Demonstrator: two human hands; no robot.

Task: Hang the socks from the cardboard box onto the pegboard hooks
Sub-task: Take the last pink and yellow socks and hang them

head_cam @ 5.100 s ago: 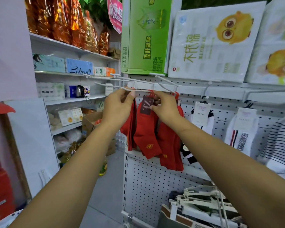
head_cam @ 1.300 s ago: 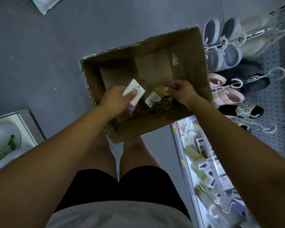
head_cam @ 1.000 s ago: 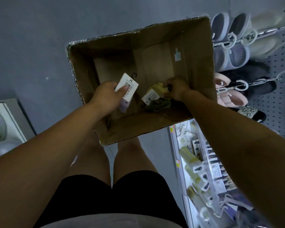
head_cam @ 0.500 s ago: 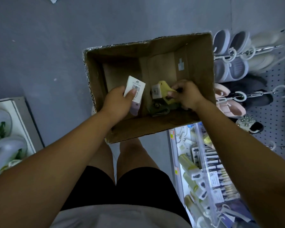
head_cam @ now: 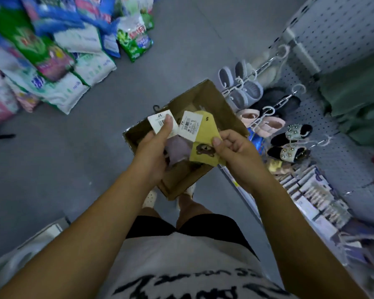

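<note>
The open cardboard box [head_cam: 222, 108] stands on the grey floor below my hands. My left hand [head_cam: 153, 152] grips a pale lilac sock pair [head_cam: 179, 147] by its white tag with a black hook, thumb pressed on the tag. My right hand [head_cam: 233, 147] pinches a yellow sock pair [head_cam: 205, 134] that bears a brown bear motif and a white label. Both pairs are held above the box, side by side. The white pegboard [head_cam: 341, 31] with its hooks rises at the right.
Slippers and sandals [head_cam: 266, 117] hang on pegboard hooks right of the box. A low shelf of small packaged goods [head_cam: 311, 195] runs along the lower right. Stacked detergent bags [head_cam: 58, 52] fill the upper left floor. My feet stand just behind the box.
Both hands have lifted out of the box with a sock pair each and come closer to me. The view has risen and swung, so the detergent bags and pegboard show.
</note>
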